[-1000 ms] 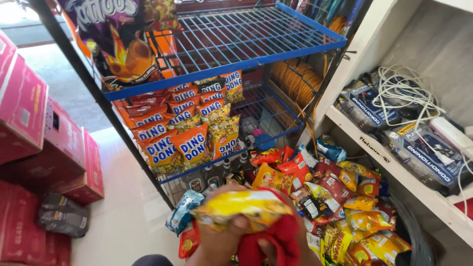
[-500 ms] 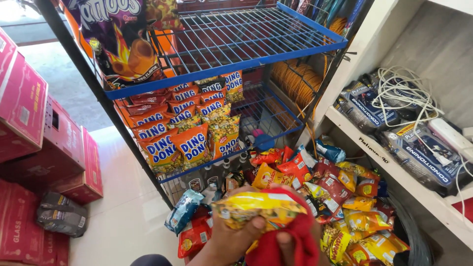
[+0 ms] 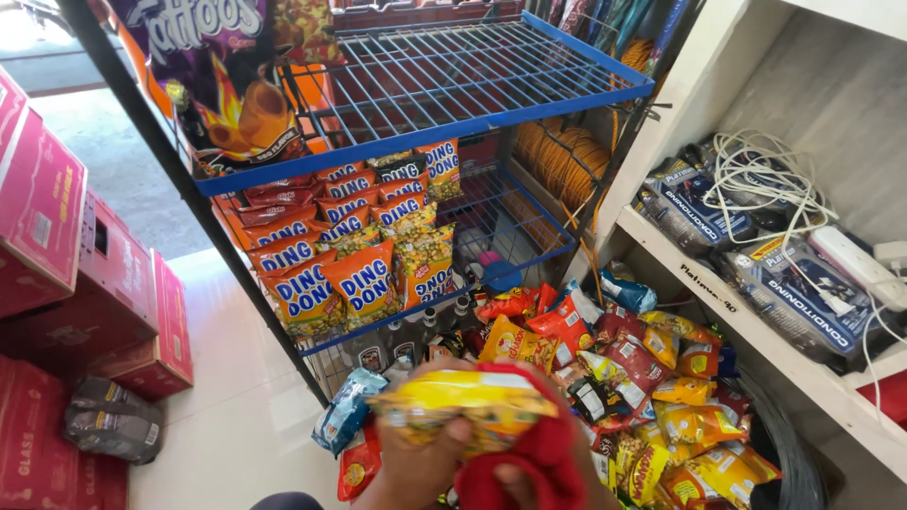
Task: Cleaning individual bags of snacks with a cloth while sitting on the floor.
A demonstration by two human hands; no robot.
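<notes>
Left hand (image 3: 416,467) clamped on a yellow snack pack (image 3: 463,404), right hand (image 3: 529,472) closed on red packs (image 3: 529,463), both low before the blue wire rack (image 3: 425,132); seemingly mid-restock; next calls for lifting them onto a bare shelf.

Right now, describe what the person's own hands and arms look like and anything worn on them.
Only the left hand and a short stretch of forearm show at the bottom edge. Both are bare: no glove, sleeve, ring or watch visible. The right hand can't be made out.

Hand (image 3: 425,467) cut off below; red cloth (image 3: 529,463) too.
</notes>
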